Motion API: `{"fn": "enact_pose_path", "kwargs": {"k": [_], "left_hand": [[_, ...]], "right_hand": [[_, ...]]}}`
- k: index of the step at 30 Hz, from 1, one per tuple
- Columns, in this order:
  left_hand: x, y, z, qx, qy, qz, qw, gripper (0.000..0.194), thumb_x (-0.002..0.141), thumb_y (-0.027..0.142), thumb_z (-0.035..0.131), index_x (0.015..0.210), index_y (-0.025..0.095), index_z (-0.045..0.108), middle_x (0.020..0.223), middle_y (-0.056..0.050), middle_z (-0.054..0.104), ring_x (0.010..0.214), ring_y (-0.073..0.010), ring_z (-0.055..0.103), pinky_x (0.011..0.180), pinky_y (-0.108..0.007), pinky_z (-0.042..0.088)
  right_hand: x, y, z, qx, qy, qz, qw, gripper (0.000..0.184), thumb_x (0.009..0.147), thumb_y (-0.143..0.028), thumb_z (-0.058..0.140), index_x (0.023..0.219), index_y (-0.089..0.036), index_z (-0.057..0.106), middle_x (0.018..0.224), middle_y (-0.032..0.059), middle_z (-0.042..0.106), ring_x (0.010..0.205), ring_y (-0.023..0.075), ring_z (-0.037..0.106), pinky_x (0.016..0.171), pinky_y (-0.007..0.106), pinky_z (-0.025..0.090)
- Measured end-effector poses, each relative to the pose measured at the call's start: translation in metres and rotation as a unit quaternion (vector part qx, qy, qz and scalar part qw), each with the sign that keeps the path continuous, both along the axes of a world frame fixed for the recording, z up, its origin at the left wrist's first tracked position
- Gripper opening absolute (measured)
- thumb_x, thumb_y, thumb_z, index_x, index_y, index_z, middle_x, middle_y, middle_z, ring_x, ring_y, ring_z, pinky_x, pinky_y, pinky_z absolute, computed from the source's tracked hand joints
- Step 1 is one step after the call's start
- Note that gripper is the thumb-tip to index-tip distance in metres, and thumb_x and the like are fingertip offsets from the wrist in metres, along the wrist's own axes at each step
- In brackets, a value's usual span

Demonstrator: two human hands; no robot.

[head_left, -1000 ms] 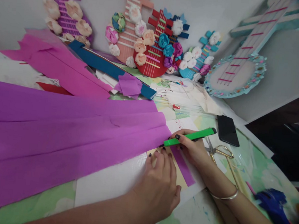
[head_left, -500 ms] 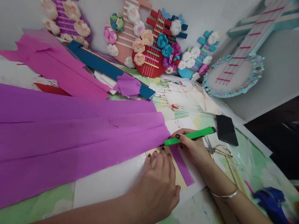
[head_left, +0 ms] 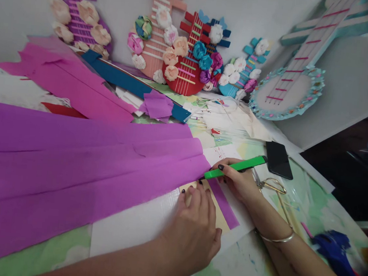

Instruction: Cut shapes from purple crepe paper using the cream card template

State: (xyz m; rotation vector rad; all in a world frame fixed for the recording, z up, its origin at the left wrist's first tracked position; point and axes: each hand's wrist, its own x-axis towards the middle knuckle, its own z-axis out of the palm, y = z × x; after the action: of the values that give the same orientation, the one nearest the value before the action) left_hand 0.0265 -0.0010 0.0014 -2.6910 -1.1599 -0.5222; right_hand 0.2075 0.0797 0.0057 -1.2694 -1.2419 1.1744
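My right hand (head_left: 236,179) grips a green snap-off utility knife (head_left: 242,165), its tip at the edge of a long sheet of purple crepe paper (head_left: 104,165). With fingers stretched out, my left hand (head_left: 197,221) presses down on a cream rectangular card (head_left: 218,220), just below the knife tip. A narrow purple paper strip (head_left: 225,206) shows along the card's right edge. White board (head_left: 124,236) lies underneath them. The blade itself is barely visible near my left fingertips.
Gold-handled scissors (head_left: 274,185) and a black phone (head_left: 279,160) lie right of my right hand. A blue glue gun (head_left: 335,254) is at the right edge. Several decorated toy guitars, including a red one (head_left: 185,80), lean on the wall behind.
My right hand and the utility knife have shifted very slightly right and up. My left hand stays in place on the card.
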Motion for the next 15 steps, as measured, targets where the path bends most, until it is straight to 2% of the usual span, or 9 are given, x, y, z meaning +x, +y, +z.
{"fn": "enact_pose_path", "kwargs": {"k": [4, 11, 15], "left_hand": [[0.0008, 0.0003, -0.0002, 0.001, -0.001, 0.004, 1.0, 0.062, 0.087, 0.045, 0.046, 0.124, -0.003, 0.059, 0.123, -0.028, 0.06, 0.107, -0.0411, 0.058, 0.084, -0.051, 0.05], [0.0006, 0.0008, 0.0007, 0.001, -0.003, 0.001, 1.0, 0.062, 0.086, 0.045, 0.047, 0.124, -0.003, 0.059, 0.124, -0.029, 0.059, 0.107, -0.0413, 0.059, 0.084, -0.051, 0.05], [0.0003, 0.001, 0.0013, -0.002, 0.0, -0.001, 1.0, 0.062, 0.086, 0.045, 0.047, 0.124, -0.003, 0.059, 0.124, -0.028, 0.059, 0.107, -0.0411, 0.059, 0.084, -0.051, 0.05]], "right_hand": [[0.0013, 0.0008, -0.0015, 0.0, -0.022, 0.0, 1.0, 0.019, 0.073, -0.035, 0.073, 0.069, -0.016, 0.071, 0.061, 0.003, 0.065, 0.051, 0.0128, 0.05, 0.048, 0.026, 0.038], [-0.0003, 0.0003, 0.0038, 0.003, 0.018, -0.01, 1.0, 0.017, 0.07, -0.033, 0.074, 0.065, -0.017, 0.069, 0.056, 0.0022, 0.063, 0.048, 0.0125, 0.05, 0.045, 0.026, 0.036], [0.0009, 0.0004, 0.0033, 0.001, 0.003, -0.003, 1.0, 0.018, 0.071, -0.033, 0.074, 0.067, -0.016, 0.07, 0.058, 0.003, 0.064, 0.049, 0.0124, 0.05, 0.046, 0.025, 0.037]]}}
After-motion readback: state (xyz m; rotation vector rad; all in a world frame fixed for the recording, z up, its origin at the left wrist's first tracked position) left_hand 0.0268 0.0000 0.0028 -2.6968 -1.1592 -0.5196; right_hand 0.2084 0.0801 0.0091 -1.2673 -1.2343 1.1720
